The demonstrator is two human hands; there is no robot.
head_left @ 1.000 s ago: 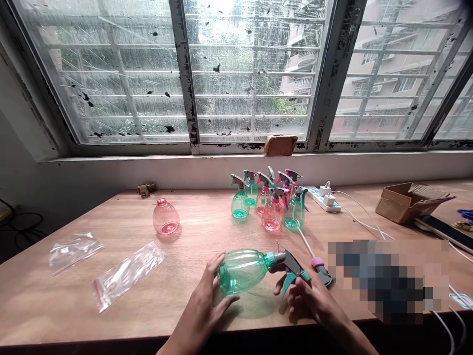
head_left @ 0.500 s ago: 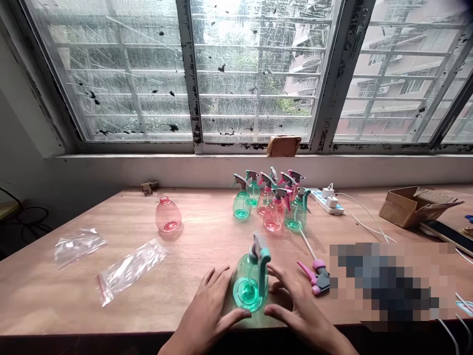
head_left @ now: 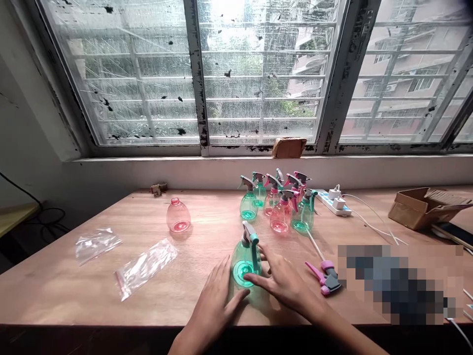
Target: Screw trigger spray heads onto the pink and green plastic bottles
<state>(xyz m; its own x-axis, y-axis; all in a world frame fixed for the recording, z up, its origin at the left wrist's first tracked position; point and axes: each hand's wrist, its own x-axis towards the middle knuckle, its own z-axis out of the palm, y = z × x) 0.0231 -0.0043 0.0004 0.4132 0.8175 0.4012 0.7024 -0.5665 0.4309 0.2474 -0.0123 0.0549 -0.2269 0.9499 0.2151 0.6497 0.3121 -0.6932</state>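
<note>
A green spray bottle [head_left: 241,260] with a grey and teal trigger head stands upright near the table's front edge. My right hand [head_left: 286,283] grips it from the right, thumb across its front and fingers round the far side. My left hand [head_left: 212,296] is beside the bottle's left side, fingers stretched out and thumb apart; whether its fingertips touch the bottle I cannot tell. To the right lies a loose pink and grey spray head [head_left: 327,278] with a white tube. A pink bottle without a head [head_left: 178,217] stands at the left.
Several green and pink spray bottles [head_left: 280,217] with heads on stand together toward the back. Two clear plastic bags [head_left: 148,266] lie on the left of the table. A white power strip [head_left: 334,203] with cables and a cardboard box [head_left: 410,209] are at the right, near a pixelated patch.
The green spray bottle has moved slightly away from the front edge. My right hand has closed round it, its thumb now across the front. The view has shifted a little left.
</note>
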